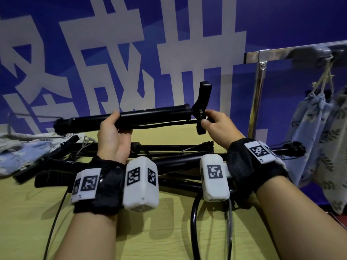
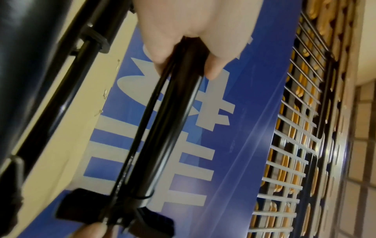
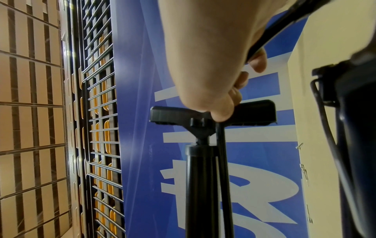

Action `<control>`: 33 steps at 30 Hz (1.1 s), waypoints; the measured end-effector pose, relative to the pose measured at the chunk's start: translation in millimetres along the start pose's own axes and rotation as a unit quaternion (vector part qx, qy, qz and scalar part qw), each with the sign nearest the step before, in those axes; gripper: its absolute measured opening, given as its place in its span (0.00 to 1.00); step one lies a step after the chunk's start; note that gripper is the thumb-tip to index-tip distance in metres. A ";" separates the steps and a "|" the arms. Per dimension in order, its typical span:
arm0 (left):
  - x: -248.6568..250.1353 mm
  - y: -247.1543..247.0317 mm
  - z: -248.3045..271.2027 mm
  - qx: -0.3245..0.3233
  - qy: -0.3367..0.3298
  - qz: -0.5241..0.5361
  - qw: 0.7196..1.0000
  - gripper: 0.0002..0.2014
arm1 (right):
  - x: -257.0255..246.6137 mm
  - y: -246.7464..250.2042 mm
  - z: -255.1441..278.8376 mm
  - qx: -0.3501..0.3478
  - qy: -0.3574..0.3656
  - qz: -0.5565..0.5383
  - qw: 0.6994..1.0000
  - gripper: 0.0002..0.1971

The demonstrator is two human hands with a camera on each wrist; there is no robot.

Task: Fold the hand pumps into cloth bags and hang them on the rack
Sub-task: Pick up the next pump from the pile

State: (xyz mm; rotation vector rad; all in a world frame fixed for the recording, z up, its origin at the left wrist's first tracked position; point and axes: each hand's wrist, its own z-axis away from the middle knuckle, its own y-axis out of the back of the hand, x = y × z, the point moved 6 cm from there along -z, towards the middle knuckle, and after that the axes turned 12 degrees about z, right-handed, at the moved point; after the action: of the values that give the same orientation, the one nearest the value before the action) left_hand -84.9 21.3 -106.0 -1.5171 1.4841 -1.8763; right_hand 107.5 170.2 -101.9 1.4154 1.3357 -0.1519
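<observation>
I hold a black hand pump [image 1: 150,115] level in the air above the table. My left hand [image 1: 114,128] grips its barrel [image 2: 173,112] near the middle. My right hand [image 1: 214,122] holds the T-handle [image 1: 203,106] at the pump's right end, thumb and fingers around its middle [image 3: 213,112]. Several more black pumps [image 1: 169,158] lie in a pile on the yellow table under my hands. Flat patterned cloth bags [image 1: 24,152] lie at the left. Filled cloth bags [image 1: 319,139] hang by their cords from the metal rack [image 1: 281,53] at the right.
A blue banner with large grey characters [image 1: 131,53] stands right behind the table. The rack's upright post [image 1: 257,98] stands close to my right hand. Black cables [image 1: 195,222] run from my wrist cameras across the yellow table [image 1: 169,231] toward me.
</observation>
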 end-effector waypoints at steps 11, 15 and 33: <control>1.2 -4.0 6.6 -0.014 0.021 -0.003 1.000 0.04 | 2.4 1.7 4.7 -0.023 -0.034 0.005 0.999 0.14; 0.5 -2.4 4.6 -0.016 0.024 -0.041 0.999 0.02 | 5.7 -2.0 3.3 -0.039 -0.040 0.029 0.998 0.18; -16.8 7.9 10.6 0.061 0.099 -0.019 0.993 0.05 | 22.2 8.1 -7.0 0.092 -0.028 -0.082 0.992 0.10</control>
State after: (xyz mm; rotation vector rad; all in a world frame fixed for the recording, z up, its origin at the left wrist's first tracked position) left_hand -72.0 25.2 -122.6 -1.3463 1.3997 -2.1521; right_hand 117.4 191.0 -110.3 1.4411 1.4199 -0.4313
